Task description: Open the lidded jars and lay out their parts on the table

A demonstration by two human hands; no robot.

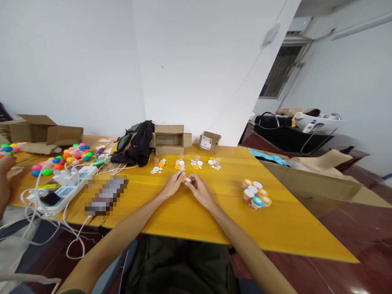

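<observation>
My left hand (pixel 173 183) and my right hand (pixel 197 188) meet over the yellow table (pixel 196 220), fingertips pinched together on a small white and orange plastic part (pixel 186 179). Just beyond them lie several little groups of white and orange parts (pixel 180 164) with small clear pieces. To the right of my right hand stands a cluster of small jars (pixel 256 193) with white, orange and teal lids.
Open cardboard boxes (pixel 169 139) and a black bag (pixel 137 143) sit at the table's far edge. At the left are a white power strip (pixel 65 185) with cables, coloured balls (pixel 76 153) and another person's hand (pixel 5 175). Cardboard sheets (pixel 318 179) lean at the right.
</observation>
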